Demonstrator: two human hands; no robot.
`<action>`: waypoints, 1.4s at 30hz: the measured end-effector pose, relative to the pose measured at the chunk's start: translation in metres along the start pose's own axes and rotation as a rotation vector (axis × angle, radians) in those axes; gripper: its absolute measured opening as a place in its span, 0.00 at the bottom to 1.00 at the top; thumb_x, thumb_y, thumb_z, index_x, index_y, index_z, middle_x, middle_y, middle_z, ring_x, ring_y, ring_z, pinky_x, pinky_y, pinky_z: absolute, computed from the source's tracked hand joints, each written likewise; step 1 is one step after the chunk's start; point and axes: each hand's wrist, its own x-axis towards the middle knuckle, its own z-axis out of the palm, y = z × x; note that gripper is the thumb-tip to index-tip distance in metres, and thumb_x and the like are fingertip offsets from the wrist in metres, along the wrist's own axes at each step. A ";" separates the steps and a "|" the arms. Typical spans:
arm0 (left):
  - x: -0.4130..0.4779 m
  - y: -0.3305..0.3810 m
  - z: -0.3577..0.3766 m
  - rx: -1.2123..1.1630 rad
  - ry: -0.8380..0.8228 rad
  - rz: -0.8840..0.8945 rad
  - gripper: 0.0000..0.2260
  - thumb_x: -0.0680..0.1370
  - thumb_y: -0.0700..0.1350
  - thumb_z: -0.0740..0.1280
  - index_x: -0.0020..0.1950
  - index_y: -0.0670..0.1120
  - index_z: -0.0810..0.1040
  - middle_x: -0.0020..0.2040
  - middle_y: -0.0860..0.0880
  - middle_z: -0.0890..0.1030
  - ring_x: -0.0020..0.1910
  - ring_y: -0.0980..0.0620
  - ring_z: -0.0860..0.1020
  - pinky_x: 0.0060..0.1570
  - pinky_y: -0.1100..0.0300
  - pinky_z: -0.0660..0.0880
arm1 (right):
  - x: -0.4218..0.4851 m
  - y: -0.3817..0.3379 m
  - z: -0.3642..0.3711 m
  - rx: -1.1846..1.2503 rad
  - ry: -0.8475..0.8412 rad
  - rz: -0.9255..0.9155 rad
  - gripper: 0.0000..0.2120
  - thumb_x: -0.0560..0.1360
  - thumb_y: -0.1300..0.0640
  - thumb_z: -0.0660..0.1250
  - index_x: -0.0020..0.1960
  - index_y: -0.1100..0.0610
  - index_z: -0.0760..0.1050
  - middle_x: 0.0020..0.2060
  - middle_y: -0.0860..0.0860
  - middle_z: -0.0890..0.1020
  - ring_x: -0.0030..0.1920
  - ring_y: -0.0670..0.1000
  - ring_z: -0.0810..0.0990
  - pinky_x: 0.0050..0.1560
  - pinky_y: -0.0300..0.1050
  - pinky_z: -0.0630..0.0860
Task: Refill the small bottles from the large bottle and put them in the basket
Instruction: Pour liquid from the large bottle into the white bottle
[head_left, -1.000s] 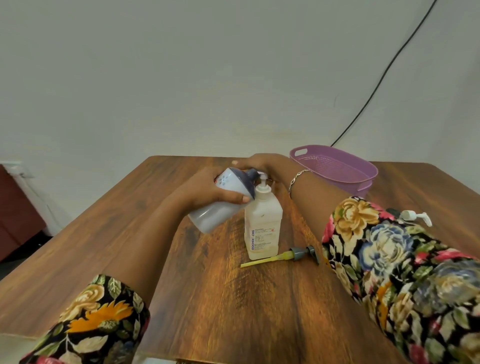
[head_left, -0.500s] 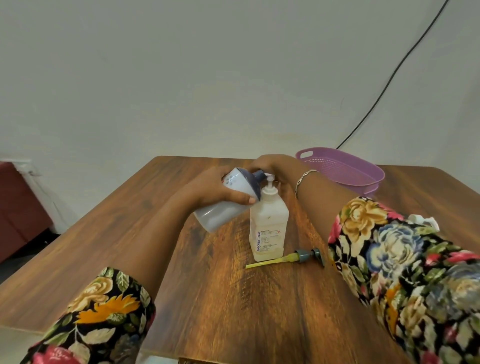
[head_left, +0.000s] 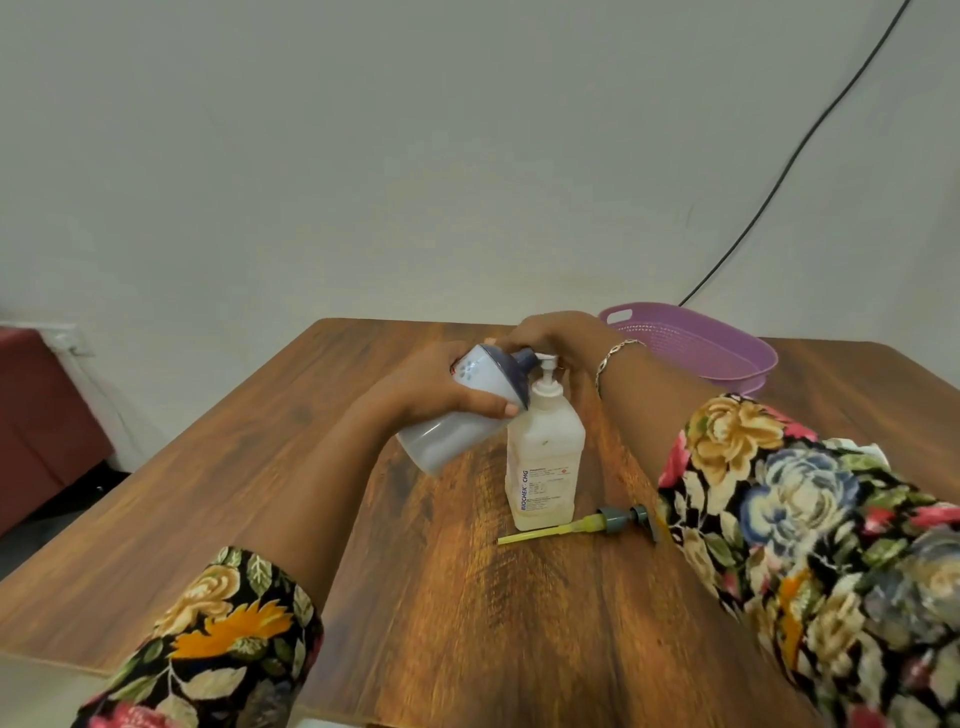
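Hands meet over our two bottles.
Our left hand grips the tilted bottle; our right hand covers the upright bottle top, grip unclear; one basket behind it.

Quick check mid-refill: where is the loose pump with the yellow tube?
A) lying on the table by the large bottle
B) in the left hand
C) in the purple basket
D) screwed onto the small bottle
A: the loose pump lies flat on the table beside the large bottle; the left hand grips the small bottle.
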 end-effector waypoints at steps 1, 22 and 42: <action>-0.001 0.000 0.000 0.010 0.007 0.000 0.19 0.68 0.52 0.74 0.55 0.50 0.73 0.46 0.53 0.77 0.44 0.54 0.77 0.41 0.62 0.76 | 0.001 0.002 0.001 -0.004 -0.012 0.003 0.11 0.80 0.57 0.58 0.60 0.61 0.70 0.36 0.54 0.71 0.33 0.51 0.70 0.34 0.43 0.69; 0.000 -0.008 0.006 -0.041 -0.018 0.014 0.16 0.68 0.51 0.74 0.50 0.54 0.72 0.42 0.57 0.76 0.41 0.58 0.77 0.38 0.65 0.75 | 0.018 0.013 0.007 -0.180 0.101 -0.030 0.25 0.81 0.42 0.48 0.55 0.61 0.72 0.48 0.61 0.78 0.45 0.57 0.77 0.46 0.47 0.72; 0.001 -0.008 0.006 0.001 -0.028 -0.001 0.18 0.67 0.53 0.74 0.51 0.52 0.72 0.42 0.57 0.76 0.41 0.57 0.76 0.40 0.63 0.75 | 0.027 0.017 0.010 -0.288 0.207 -0.012 0.25 0.81 0.43 0.48 0.48 0.61 0.74 0.58 0.63 0.75 0.59 0.58 0.74 0.52 0.46 0.66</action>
